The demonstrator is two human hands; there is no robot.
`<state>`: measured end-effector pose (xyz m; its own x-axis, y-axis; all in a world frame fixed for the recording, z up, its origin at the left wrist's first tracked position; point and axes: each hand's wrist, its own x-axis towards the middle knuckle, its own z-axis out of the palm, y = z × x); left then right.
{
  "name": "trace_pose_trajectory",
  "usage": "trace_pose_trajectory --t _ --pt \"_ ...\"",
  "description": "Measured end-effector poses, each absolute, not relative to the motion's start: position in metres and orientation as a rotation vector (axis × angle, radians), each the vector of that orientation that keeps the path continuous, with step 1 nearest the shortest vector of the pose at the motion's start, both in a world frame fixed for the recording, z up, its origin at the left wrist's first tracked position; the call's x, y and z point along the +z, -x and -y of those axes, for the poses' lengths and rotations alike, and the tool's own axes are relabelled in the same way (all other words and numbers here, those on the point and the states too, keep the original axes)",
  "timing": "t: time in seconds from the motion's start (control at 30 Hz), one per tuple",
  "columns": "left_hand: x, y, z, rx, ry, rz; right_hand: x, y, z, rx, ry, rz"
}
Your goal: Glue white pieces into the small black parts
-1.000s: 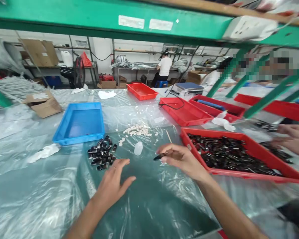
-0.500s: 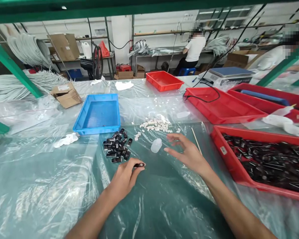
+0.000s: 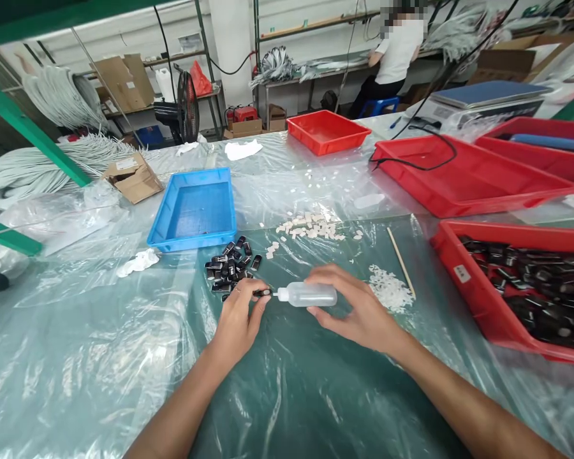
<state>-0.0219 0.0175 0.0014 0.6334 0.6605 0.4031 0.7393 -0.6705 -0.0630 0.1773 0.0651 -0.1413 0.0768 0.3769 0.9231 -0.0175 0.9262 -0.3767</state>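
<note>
Pinching a small black oblong plastic piece (image 3: pixel 262 292) between thumb and fingertips (image 3: pixel 259 310) just above the film-covered table (image 3: pixel 316 395), the left hand (image 3: pixel 239 319) steadies it so the nozzle (image 3: pixel 278 294) of the translucent squeeze bottle (image 3: pixel 310 295), gripped sideways in the curled right hand (image 3: pixel 361 315), meets its end.

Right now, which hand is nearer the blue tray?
Left. The left hand, pinching a black part, sits in front of the blue tray, past the black pile; the right hand holds the bottle farther right.
</note>
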Motion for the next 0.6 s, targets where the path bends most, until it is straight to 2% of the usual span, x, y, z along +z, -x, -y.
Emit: trace_pose_trajectory --t 0.3,0.6 --pt "0.000 0.021 -0.017 -0.451 2.613 0.975 -0.135 -0.177 -0.048 0.113 0.289 1.475" --pt "0.001 0.018 -0.015 -0.418 2.614 0.927 -0.137 -0.180 -0.038 0.122 0.313 1.458"
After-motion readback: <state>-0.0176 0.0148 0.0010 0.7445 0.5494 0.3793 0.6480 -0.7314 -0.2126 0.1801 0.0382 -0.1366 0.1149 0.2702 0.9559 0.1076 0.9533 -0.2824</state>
